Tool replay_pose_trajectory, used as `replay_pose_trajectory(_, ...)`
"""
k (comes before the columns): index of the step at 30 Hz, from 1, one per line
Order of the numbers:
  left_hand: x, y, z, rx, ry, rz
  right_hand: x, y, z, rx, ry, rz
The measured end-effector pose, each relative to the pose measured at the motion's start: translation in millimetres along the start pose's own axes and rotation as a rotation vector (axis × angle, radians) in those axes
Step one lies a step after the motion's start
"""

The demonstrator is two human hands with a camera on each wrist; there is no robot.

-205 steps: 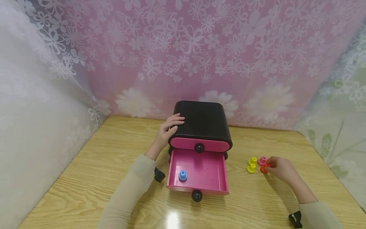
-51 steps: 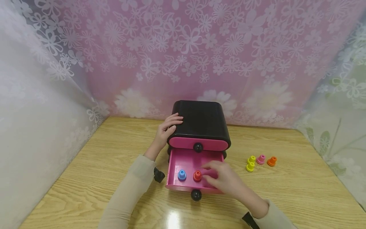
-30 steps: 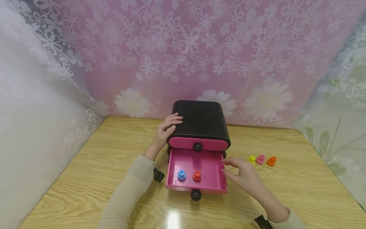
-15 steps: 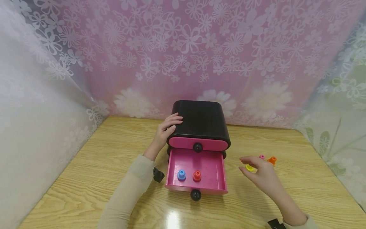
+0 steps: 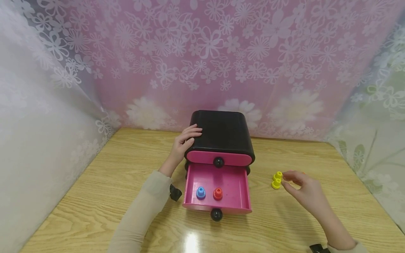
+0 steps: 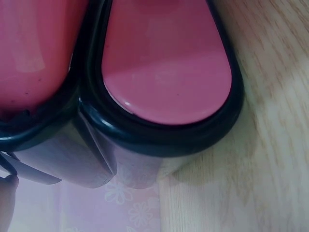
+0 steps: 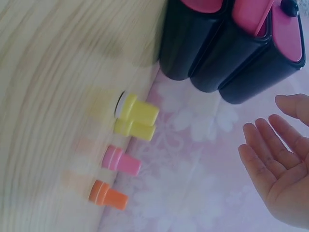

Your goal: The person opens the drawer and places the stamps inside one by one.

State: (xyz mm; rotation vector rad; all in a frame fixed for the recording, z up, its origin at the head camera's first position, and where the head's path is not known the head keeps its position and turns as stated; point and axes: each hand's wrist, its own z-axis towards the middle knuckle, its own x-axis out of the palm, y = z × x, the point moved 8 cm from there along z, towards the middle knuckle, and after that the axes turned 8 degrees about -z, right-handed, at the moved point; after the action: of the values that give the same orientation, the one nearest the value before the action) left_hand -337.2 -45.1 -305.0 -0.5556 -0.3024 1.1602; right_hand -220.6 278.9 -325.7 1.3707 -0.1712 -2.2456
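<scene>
My left hand rests on the upper left side of a black mini drawer cabinet, fingers over its top edge. A pink drawer stands pulled out below the pink top one. Inside it, a blue bell-shaped plastic piece and a red one stand upright, side by side. My right hand is just right of two yellow pieces, thumb and fingers apart with nothing between them. In the right wrist view, a pink piece and an orange piece stand beyond the yellow ones; the hand mostly hides both in the head view.
The wooden table extends around the cabinet. Behind it hangs a pink flowered curtain, with pale curtains at both sides. The open drawer's black knob juts toward the front.
My right hand has put the red piece into the drawer beside the blue one, let go, and moved back right to the yellow pieces. The left hand has stayed in place.
</scene>
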Motion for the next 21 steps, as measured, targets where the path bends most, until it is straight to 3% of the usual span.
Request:
replay_pose_trajectory(3,0.4,-1.2,0.2,0.003,0.0,0.004,0,-5,1,0.0,0.001,-0.004)
replay_pose_trajectory(10,10.3,-28.2,7.6,-0.004,0.004,-0.002,7,-12,6,-0.022,0.038,-0.045)
replay_pose_trajectory(21,11.3,-30.4,7.8,-0.025,0.004,0.002,32,-38,14,0.036,0.23,-0.107)
